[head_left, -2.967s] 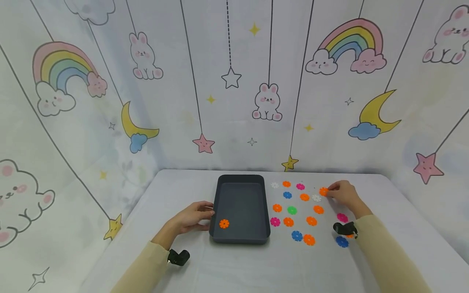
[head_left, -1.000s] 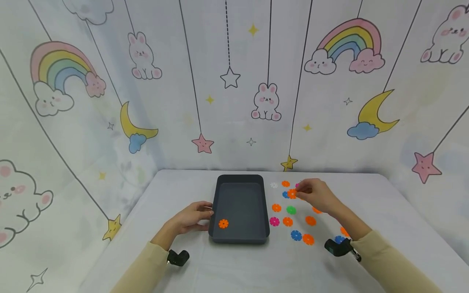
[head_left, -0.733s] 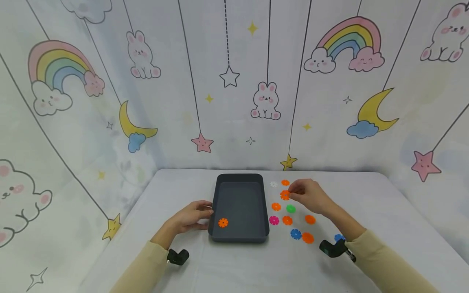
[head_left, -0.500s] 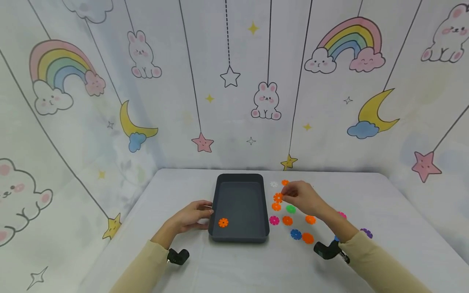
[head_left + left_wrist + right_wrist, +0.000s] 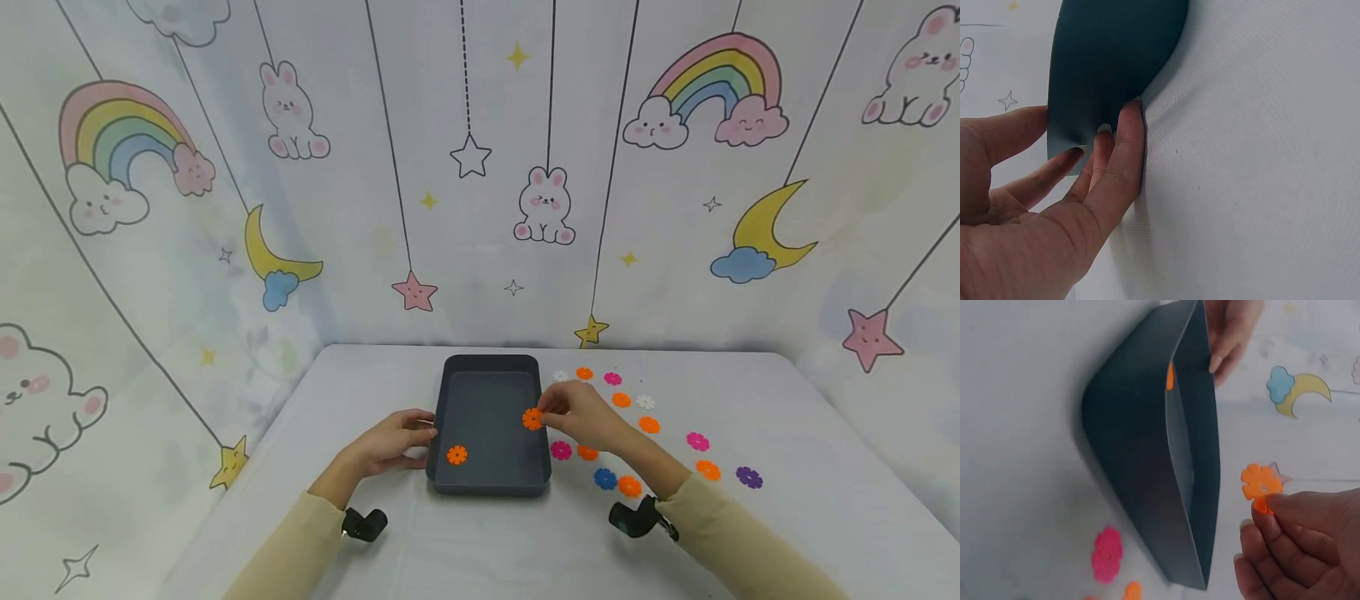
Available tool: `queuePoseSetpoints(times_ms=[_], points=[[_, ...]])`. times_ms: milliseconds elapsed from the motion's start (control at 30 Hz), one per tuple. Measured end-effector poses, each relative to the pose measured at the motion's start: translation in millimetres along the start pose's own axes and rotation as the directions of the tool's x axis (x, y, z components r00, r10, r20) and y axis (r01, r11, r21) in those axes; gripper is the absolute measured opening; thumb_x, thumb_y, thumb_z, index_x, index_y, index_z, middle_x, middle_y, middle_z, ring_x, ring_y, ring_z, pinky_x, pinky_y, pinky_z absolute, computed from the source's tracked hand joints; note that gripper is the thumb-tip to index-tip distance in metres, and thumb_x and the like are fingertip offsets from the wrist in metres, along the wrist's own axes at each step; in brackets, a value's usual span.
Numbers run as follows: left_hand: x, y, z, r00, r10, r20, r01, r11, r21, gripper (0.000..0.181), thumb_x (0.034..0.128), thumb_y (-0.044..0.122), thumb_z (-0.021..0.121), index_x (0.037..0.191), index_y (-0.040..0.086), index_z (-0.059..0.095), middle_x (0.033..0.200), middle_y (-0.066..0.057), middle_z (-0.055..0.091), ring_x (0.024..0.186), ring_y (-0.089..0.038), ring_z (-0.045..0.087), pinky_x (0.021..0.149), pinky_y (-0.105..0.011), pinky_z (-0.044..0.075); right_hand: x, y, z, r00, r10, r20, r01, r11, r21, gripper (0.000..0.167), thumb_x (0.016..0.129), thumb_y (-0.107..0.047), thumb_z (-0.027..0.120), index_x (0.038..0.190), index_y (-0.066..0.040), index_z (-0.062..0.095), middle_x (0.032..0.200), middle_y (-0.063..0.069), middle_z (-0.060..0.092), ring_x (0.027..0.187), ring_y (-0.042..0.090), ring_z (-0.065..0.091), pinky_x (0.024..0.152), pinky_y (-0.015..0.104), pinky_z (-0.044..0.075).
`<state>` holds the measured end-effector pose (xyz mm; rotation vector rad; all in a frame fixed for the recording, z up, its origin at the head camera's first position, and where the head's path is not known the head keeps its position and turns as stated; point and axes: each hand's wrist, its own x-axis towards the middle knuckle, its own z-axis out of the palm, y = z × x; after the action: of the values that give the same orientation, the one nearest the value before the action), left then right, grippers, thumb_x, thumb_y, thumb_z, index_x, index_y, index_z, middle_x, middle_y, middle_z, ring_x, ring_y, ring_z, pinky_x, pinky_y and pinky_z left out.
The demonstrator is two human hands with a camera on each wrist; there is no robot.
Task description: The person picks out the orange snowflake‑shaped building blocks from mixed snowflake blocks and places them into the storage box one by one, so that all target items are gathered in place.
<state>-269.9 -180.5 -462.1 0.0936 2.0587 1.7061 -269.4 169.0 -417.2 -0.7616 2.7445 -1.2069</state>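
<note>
A dark grey rectangular tray (image 5: 491, 487) lies on the table with one orange flower-shaped disc (image 5: 457, 455) inside, near its left front. At its left side, my left hand (image 5: 390, 444) grips the wall; in the left wrist view, fingers (image 5: 1124, 150) touch the outer wall and one fingertip reaches the rim. My right hand (image 5: 588, 412) pinches another orange flower-shaped disc (image 5: 532, 419) by its edge between thumb and finger, above the tray's right rim. In the right wrist view that held disc (image 5: 1261, 481) is raised, apart from the tray.
Several more flower-shaped discs lie scattered right of the tray, among them a pink disc (image 5: 561, 451), a blue disc (image 5: 605, 478) and a purple disc (image 5: 748, 477). Some are hidden beneath my right hand. A patterned cloth backdrop (image 5: 480, 250) stands behind the table.
My right hand has carried the orange flower-shaped disc leftward from the far right of the spread to the tray's right rim. My left hand and the tray have stayed put.
</note>
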Motion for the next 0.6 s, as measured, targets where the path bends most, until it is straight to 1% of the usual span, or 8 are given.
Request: queuePoseSetpoints(times_ms=[267, 433, 467, 600], points=[[0.3, 0.4, 0.7, 1.0, -0.001, 0.001, 0.001, 1.0, -0.006, 0.052, 0.1034, 0.012, 0.06, 0.149, -0.006, 0.042, 0.147, -0.023, 0.05, 0.124, -0.035, 0.058, 0.091, -0.051, 0.059, 8.9, -7, 25, 0.997, -0.052, 0.057, 0.053, 0.999, -0.004, 0.006, 0.093, -0.003, 0.072, 0.098, -0.006, 0.07, 0.091, -0.001, 0.068, 0.081, 0.012, 0.063, 0.074, 0.024, 0.057], [0.7, -0.7, -0.8, 1.0, -0.006, 0.001, 0.006, 1.0, -0.004, 0.053, 0.1031, 0.013, 0.061, 0.149, -0.005, 0.042, 0.147, -0.023, 0.05, 0.125, -0.036, 0.058, 0.092, -0.051, 0.059, 15.9, -11, 43, 0.992, -0.075, 0.098, 0.079, 0.996, -0.035, 0.007, 0.093, -0.002, 0.072, 0.097, -0.006, 0.07, 0.09, -0.002, 0.068, 0.079, 0.01, 0.06, 0.072, 0.023, 0.055], [1.0, -1.2, -1.3, 1.0, -0.008, -0.001, 0.008, 1.0, -0.004, 0.053, 0.103, 0.013, 0.061, 0.149, -0.005, 0.042, 0.147, -0.023, 0.05, 0.125, -0.036, 0.058, 0.092, -0.051, 0.059, 17.7, -12, 47, 0.99, -0.092, 0.104, 0.096, 0.995, -0.041, 0.007, 0.092, -0.001, 0.072, 0.097, -0.005, 0.07, 0.09, -0.001, 0.068, 0.078, 0.011, 0.06, 0.071, 0.024, 0.055], [2.6, -3.0, -2.2, 1.0, -0.009, -0.002, 0.009, 1.0, -0.005, 0.053, 0.103, 0.014, 0.062, 0.149, -0.004, 0.042, 0.147, -0.023, 0.05, 0.126, -0.036, 0.058, 0.091, -0.05, 0.059, 24.9, -13, 61, 0.985, -0.093, 0.145, 0.104, 0.992, -0.074, 0.007, 0.093, -0.001, 0.072, 0.097, -0.007, 0.07, 0.09, -0.003, 0.068, 0.079, 0.009, 0.06, 0.071, 0.024, 0.054]])
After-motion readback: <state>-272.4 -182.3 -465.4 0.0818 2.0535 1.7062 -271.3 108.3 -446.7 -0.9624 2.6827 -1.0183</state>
